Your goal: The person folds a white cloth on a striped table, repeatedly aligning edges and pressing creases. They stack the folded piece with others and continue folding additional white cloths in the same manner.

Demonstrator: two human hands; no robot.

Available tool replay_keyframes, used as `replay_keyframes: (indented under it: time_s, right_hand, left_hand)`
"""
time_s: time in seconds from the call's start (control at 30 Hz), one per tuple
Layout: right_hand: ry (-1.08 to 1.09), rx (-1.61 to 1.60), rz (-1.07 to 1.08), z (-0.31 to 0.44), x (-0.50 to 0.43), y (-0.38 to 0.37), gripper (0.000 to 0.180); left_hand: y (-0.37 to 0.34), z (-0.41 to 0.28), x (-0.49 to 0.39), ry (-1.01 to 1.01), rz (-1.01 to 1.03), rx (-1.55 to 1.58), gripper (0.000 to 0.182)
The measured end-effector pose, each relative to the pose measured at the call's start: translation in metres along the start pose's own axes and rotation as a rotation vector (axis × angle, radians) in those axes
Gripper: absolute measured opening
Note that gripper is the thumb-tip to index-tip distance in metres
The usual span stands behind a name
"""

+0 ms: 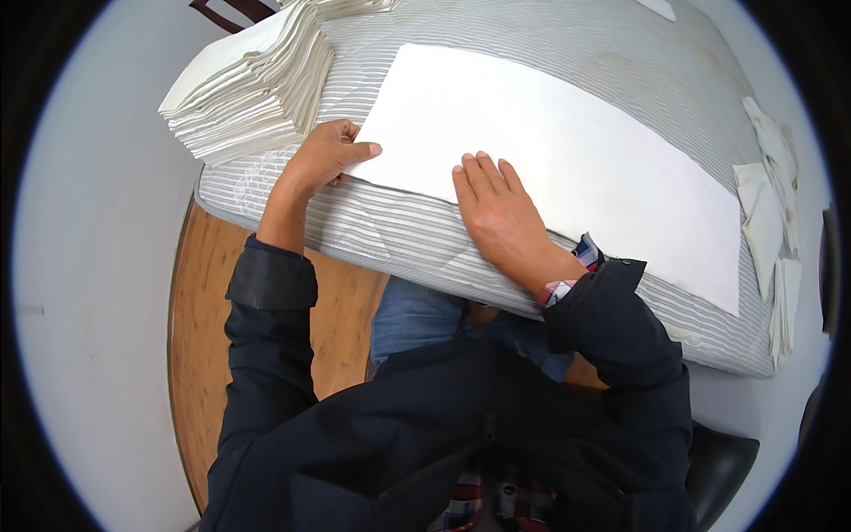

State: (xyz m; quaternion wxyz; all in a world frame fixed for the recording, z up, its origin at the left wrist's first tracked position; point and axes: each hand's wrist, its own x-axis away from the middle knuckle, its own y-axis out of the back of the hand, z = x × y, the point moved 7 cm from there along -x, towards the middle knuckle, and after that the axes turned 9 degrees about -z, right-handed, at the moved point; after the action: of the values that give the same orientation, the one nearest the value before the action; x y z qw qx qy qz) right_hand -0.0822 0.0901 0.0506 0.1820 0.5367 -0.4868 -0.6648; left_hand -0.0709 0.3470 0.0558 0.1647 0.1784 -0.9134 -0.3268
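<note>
A long white cloth [565, 146] lies flat across a striped mattress [399, 233]. My left hand [327, 156] grips the cloth's near left corner, the thumb on top and the other fingers partly hidden at the edge. My right hand [502, 219] rests palm down on the near edge of the cloth, left of its middle, with the fingers extended and slightly apart. Just beyond my left hand stands a tall stack of folded off-white cloths [252, 86].
Crumpled and folded pale cloths [764, 199] lie at the mattress's right edge. Another white piece [658, 8] shows at the far side. A dark wooden chair part [233, 13] is behind the stack, and a black seat [721, 472] is at lower right. Wooden floor [219, 332] shows below.
</note>
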Motion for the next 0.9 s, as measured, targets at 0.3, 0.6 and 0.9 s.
replay_keyframes:
  time_s: [0.3, 0.6, 0.9]
  right_hand:
    - [0.044, -0.02, -0.045, 0.032, -0.008, -0.001, 0.048]
    - [-0.004, 0.019, -0.038, 0.041, -0.009, 0.002, 0.05]
    - [-0.106, -0.034, 0.071, 0.01, 0.034, 0.014, 0.049]
  left_hand:
    - [0.03, 0.024, 0.023, -0.018, -0.121, -0.021, 0.052]
    - [-0.027, -0.04, 0.074, -0.742, -0.317, -0.28, 0.047]
    - [-0.065, -0.004, 0.063, -0.728, -0.274, -0.648, 0.072]
